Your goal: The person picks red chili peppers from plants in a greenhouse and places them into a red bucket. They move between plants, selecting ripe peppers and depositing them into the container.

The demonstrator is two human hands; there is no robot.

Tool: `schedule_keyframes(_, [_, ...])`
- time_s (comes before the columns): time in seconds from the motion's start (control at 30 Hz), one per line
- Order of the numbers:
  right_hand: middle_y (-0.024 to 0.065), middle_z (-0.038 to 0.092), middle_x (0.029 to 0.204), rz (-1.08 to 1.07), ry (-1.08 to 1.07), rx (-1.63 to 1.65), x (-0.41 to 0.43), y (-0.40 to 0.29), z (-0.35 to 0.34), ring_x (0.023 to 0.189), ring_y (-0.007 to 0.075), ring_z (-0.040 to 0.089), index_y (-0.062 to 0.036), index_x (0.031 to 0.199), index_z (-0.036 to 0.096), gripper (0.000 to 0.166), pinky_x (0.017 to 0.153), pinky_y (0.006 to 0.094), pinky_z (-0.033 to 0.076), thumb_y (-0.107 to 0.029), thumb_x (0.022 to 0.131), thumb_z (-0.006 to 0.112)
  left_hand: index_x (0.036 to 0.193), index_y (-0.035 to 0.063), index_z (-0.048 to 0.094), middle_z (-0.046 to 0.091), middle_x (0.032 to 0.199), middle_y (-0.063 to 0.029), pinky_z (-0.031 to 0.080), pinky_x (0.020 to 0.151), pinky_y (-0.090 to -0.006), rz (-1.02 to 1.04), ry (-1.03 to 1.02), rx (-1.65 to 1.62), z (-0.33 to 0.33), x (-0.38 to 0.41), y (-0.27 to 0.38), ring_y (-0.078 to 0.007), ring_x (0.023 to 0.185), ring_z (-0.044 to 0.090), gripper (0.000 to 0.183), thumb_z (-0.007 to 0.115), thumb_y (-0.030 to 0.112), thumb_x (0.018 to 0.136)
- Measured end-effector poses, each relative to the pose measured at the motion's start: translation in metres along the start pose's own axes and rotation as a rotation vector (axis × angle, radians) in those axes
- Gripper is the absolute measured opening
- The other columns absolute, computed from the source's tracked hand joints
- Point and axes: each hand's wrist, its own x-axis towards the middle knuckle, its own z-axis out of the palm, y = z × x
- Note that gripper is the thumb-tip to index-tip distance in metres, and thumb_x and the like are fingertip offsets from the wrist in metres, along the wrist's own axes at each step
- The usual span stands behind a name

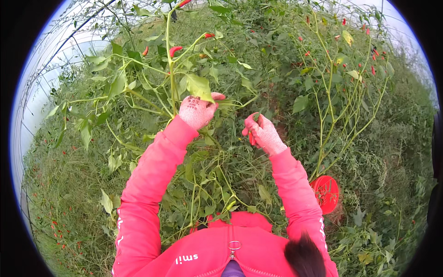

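My left hand (199,109), in a pale knit work glove with pink-red fingers, is in among the branches of a chili pepper plant (171,69); a leaf hides part of it, and I cannot tell whether it grips a stem. Several red chilies, one of them a curved red chili (175,51), hang above it. To the right, my right hand (264,133), gloved the same way, is closed on red chili peppers (252,138), with a bit of green leaf at the fingertips.
A red bucket (325,194) with red chilies inside stands right of my right forearm. Behind it rises another tall chili plant (330,90) with red fruit. Dense weeds and foliage surround me. The curved plastic wall of a greenhouse (45,79) shows at left.
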Motion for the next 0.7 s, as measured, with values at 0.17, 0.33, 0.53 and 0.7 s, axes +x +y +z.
schedule_keyframes(0.17, [0.0042,0.061,0.072,-0.135,-0.113,-0.327,-0.012,-0.014,0.025,0.051,0.0128,0.056,-0.0047,0.093,0.056,0.026,0.047,0.0272,0.046,-0.026,0.081,0.064,0.095,0.0076,0.067,0.061,0.086,-0.0115,0.047,0.076,-0.0326,0.165,-0.253,-0.118,-0.015,0.003,0.033,-0.0231,0.084,0.060,0.032,0.069,0.028,0.070])
schedule_keyframes(0.33, [0.0112,0.064,0.076,-0.210,-0.112,-0.484,-0.008,-0.018,0.038,0.050,0.0196,0.062,-0.0031,0.104,0.056,0.036,0.053,0.0320,0.048,-0.027,0.079,0.065,0.084,0.0067,0.067,0.062,0.081,-0.0095,0.046,0.072,-0.0343,0.198,-0.271,0.004,-0.008,0.008,0.030,-0.0243,0.084,0.060,0.030,0.068,0.033,0.070])
schedule_keyframes(0.53, [0.0154,0.058,0.110,-0.183,-0.077,-0.453,-0.016,-0.016,0.032,0.071,0.0199,0.063,0.0019,0.124,0.045,0.065,0.054,0.0315,0.052,-0.027,0.072,0.072,0.082,0.0067,0.067,0.060,0.062,-0.0110,0.045,0.056,-0.0345,0.044,-0.289,0.006,-0.011,0.005,0.033,-0.0247,0.056,0.058,0.025,0.065,0.029,0.072])
schedule_keyframes(0.7, [0.0128,0.060,0.099,-0.084,-0.154,-0.373,-0.018,-0.018,0.027,0.064,0.0162,0.059,0.0006,0.120,0.049,0.055,0.051,0.0288,0.049,-0.026,0.076,0.069,0.083,0.0078,0.068,0.059,0.062,-0.0127,0.045,0.057,-0.0358,0.178,-0.167,0.001,-0.004,0.003,0.025,-0.0262,0.057,0.059,0.026,0.060,0.031,0.075])
